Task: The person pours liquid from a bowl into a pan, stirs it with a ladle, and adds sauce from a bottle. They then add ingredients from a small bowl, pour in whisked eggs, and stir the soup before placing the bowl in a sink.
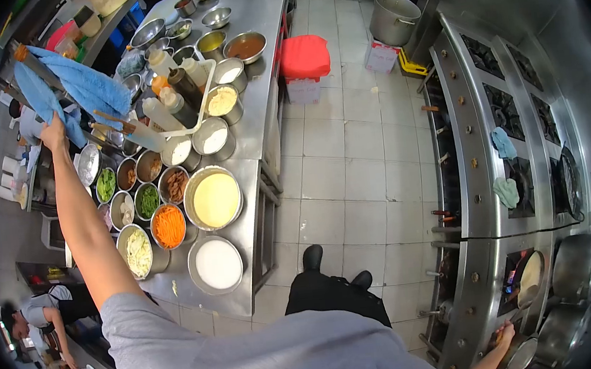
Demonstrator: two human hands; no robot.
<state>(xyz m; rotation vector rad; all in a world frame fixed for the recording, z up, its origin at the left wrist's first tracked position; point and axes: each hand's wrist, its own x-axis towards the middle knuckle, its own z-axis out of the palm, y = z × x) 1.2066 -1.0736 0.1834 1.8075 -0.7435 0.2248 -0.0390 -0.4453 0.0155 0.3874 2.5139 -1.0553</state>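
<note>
My left hand (pixel 54 132) reaches far out to the left. Its fingers are closed on the lower edge of a blue towel (pixel 43 96) that hangs at the shelf. A second blue towel (pixel 94 83) drapes beside it. Down at the lower right, my right hand (pixel 502 335) is closed round a handle, seemingly that of the frying pan (pixel 531 280). The pan sits tilted over a lit burner, with a pale yellow layer in it. Beside that hand lies a metal pan (pixel 521 357).
Food tubs cover the steel counter (pixel 245 150), including carrot strips (pixel 169 226) and yellow liquid (pixel 216 200). Squeeze bottles stand in a white tray (pixel 210 74). A red-topped stool (pixel 304 57) and large pot (pixel 394 18) flank the tiled aisle. A co-worker (pixel 43 319) bends at lower left.
</note>
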